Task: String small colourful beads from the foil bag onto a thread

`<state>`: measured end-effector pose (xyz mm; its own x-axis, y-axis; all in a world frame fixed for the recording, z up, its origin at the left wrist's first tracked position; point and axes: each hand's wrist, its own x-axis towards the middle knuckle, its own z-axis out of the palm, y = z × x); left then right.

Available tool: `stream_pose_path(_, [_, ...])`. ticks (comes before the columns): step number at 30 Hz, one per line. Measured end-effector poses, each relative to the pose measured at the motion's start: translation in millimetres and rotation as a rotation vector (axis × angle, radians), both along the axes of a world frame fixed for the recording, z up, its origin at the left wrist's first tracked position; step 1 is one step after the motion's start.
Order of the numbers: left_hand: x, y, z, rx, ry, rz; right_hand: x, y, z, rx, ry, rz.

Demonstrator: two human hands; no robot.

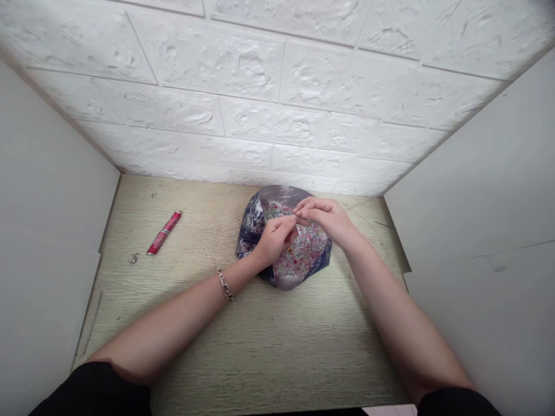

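A patterned dark-blue and clear bag (289, 282) lies on the table, and a mass of small pink, red and clear beads (299, 254) shows in it. Above the beads my left hand (276, 236) is closed in a pinch, thumb and forefinger together. Its tips meet those of my right hand (325, 216), which also pinches, coming in from the right. Whatever sits between the fingertips is too small to make out. A chain bracelet (225, 284) circles my left wrist.
On the left of the wooden table (269, 346) lies a red tube (165, 233), with small shiny metal bits (134, 258) near it. Thin thread (381, 240) curls at the right. A white brick-patterned wall (251, 121) stands behind, with pale panels (477, 190) at both sides.
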<state>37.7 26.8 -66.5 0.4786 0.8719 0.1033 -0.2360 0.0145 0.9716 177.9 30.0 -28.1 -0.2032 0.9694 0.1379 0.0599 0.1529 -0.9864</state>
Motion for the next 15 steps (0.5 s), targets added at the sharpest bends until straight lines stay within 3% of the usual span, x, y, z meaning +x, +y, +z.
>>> stream_pose_path(9, [-0.2,2.2,-0.5,-0.060,-0.050,-0.010,-6.3,-2.9,-1.9,0.067,-0.125,-0.044])
stream_pose_path(15, [-0.8,7.5,-3.3,-0.089,-0.035,0.004,-8.1,-4.4,-2.4,0.282,-0.470,-0.111])
